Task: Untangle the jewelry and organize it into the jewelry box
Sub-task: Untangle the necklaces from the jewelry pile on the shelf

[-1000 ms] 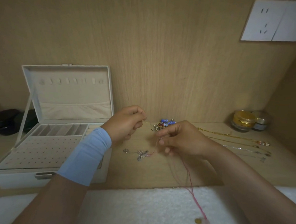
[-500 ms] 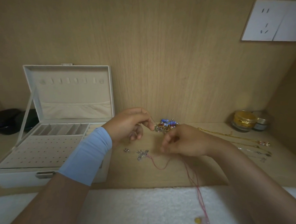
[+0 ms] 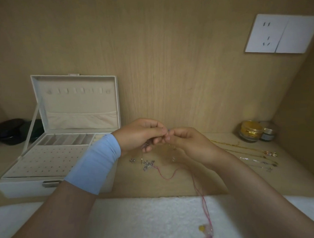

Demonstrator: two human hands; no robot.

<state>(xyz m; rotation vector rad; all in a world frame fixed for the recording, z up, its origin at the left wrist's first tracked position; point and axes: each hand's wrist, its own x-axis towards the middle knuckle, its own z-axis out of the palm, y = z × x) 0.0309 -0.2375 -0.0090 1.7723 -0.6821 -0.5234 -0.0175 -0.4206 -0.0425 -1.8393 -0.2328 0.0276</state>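
Evidently mid-untangling, with the filing into the box yet to come, by the look of things. Held up just above the pale wooden tabletop [image 3: 141, 186], near its middle: a small jewelry cluster [image 3: 169, 130] showing only a speck of blue, otherwise hidden. Pinched from both sides by the curled fingers of the left hand [image 3: 141, 134] and the right hand [image 3: 189, 141], with fingertips touching. Dangling below the left hand, a fine gold strand [image 3: 142, 157]; cannot tell whether joined to the cluster. Lying beneath on the tabletop, a knotted silver tangle [image 3: 148, 164] caught on a thin pink cord [image 3: 165, 178], trailing onto a white fluffy cloth [image 3: 140, 216]. Laid out straight at right, several thin gold chains [image 3: 240, 148]. Waiting at left with lid propped up, the white compartmented jewelry box [image 3: 16, 187].

Next, probably: tease one strand loose with small, light pulls rather than a tug, then carry across to the box.

No brand, label or writing legible: blank on the white wall socket [image 3: 282, 34], too small to read on the gold-lidded glass jar [image 3: 251, 131].
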